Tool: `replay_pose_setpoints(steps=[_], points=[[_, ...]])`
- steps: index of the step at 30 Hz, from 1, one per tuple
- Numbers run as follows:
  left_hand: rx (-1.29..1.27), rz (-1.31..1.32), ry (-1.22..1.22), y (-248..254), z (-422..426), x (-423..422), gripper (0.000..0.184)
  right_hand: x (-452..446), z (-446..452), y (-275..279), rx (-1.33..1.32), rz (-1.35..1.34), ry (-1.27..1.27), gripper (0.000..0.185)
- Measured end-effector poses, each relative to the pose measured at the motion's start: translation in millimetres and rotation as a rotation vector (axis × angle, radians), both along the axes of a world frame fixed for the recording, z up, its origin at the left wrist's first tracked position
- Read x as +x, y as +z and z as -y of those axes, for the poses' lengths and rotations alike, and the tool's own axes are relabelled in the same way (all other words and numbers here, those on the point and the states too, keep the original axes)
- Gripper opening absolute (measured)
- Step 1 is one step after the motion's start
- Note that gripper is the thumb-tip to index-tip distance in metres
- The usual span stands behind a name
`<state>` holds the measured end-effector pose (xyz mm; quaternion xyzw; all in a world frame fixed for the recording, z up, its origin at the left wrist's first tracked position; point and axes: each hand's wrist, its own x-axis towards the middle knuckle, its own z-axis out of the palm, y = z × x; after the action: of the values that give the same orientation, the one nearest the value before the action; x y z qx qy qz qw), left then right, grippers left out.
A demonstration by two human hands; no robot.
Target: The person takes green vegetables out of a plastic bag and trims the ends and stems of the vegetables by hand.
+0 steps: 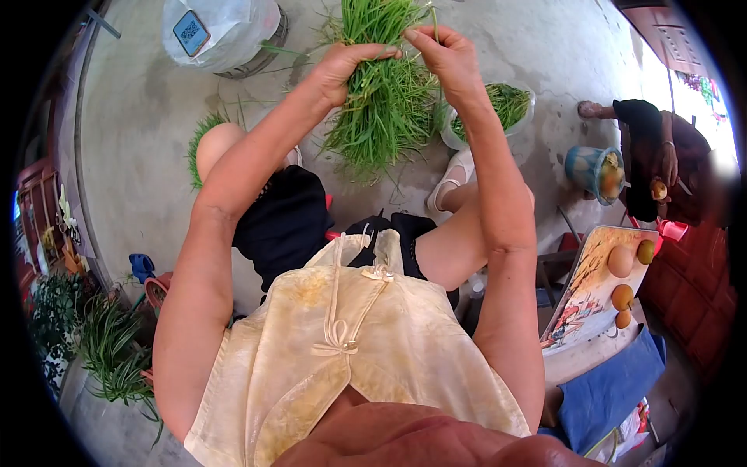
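Observation:
My left hand [343,68] is closed around a thick bunch of chives [381,19], long thin green leaves that reach past the top of the view. My right hand [450,64] is beside the bunch, thumb and finger pinched together on a thin green stalk [434,19]. Below the hands, a loose heap of chives [381,128] hangs or lies between my knees; I cannot tell where the held bunch ends and the heap begins. To the right of it, a clear plastic bag [529,117] on the floor contains more greens.
A white-covered bucket [226,31] with a phone [191,33] on top stands upper left. More greens [204,144] lie by my left knee. At right, another person [669,156] holds a fruit over a blue bucket [591,171]. Nearby, a patterned board [591,288] bears several round fruits.

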<state>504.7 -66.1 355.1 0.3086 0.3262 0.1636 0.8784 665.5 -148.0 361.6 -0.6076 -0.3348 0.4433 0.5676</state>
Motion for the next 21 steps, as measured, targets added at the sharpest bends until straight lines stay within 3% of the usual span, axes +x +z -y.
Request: replay_pose_setpoints(steps=[3, 21], points=[[-0.167, 0.079, -0.148, -1, -9, -7, 0.019, 0, 1, 3, 0.031, 0.026, 0.042, 0.021], [-0.075, -0.003, -0.152, 5, -6, -7, 0.019, 2, 5, 21, -0.066, 0.085, 0.232, 0.023]])
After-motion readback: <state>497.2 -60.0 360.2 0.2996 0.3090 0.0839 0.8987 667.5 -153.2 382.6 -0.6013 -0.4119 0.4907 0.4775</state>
